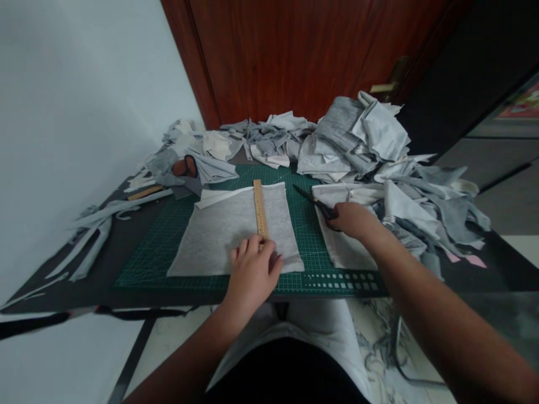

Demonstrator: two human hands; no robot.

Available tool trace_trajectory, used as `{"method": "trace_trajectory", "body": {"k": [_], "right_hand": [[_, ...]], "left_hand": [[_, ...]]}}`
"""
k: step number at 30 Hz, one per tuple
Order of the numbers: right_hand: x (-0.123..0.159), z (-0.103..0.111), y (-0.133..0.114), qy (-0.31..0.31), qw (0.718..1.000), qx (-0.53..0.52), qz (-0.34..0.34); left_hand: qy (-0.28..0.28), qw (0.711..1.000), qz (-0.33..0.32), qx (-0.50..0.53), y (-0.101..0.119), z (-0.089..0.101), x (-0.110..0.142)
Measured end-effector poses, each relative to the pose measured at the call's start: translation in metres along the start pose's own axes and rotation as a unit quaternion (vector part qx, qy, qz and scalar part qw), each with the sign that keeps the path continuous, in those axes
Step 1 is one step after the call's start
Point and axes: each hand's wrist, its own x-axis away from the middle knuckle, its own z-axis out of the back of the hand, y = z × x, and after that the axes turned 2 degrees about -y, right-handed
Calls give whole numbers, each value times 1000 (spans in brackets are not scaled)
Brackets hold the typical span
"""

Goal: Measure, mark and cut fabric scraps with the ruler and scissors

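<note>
A light grey piece of fabric (219, 235) lies flat on the green cutting mat (145, 255), its far left edge folded over. Across it, running away from me, is a wooden ruler (259, 205). My left hand (252, 269) holds the ruler's near end down against the fabric, fingers bent over it. To the right, my right hand (353, 219) is closed around the handles of black scissors (314, 200). Their blades point to the far left, over the mat's gap between the two fabrics. Beneath that hand lies a second grey fabric piece (341, 247).
A tall pile of grey fabric (349, 134) stands at the back right, with scraps (438, 205) spilling along the right side. More scraps (269, 137) line the back. At left are fabric strips (90, 241), a wooden stick (145, 192) and a brown, dark-edged item (185, 166).
</note>
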Motion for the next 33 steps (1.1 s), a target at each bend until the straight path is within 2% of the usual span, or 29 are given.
{"method": "trace_trajectory", "body": {"k": [2,4,6,7,8,10,13,18,21,23,24,26,27,28,29,30,33], "right_hand": [[16,-1,-10,30,998,30,46],[39,-13,-24,66,983,29,169],[65,-33,-38,67,941,3,331],[76,-46,-42,54,920,-12,389],[86,-58,-45,46,906,-25,419],[97,-80,-45,58,900,-43,431],[101,-98,-36,99,894,-65,432],[104,-97,-19,157,882,-48,442],[115,-92,-12,191,869,-47,453],[125,-89,-8,207,858,-71,464],[130,-87,-7,211,855,-93,465],[139,-80,-8,206,854,-144,455],[143,-74,-10,201,854,-168,449],[147,-66,-13,194,854,-190,443],[149,-57,-16,188,854,-207,439],[151,-47,-20,185,855,-220,432],[151,-14,-29,192,870,-242,384]], "left_hand": [[-27,999,24,-24,-4,3,-5],[-56,998,37,-21,-7,5,-9],[-64,996,57,-8,-10,6,-15],[-61,996,70,1,-13,7,-17],[-56,995,83,10,-19,10,-19],[-47,993,106,24,-37,19,-21],[-37,988,148,8,-82,42,-17],[-12,975,221,-32,-158,74,11],[16,961,268,-59,-182,80,29],[28,953,292,-81,-180,79,36],[25,957,278,-80,-174,78,39],[-14,984,174,-40,-150,75,42],[-60,995,80,5,-136,73,43],[-115,992,-4,44,-121,71,43],[-137,988,-48,54,-106,69,42],[-152,985,-68,55,-94,68,41],[-160,984,-62,45,-72,66,39]]}}
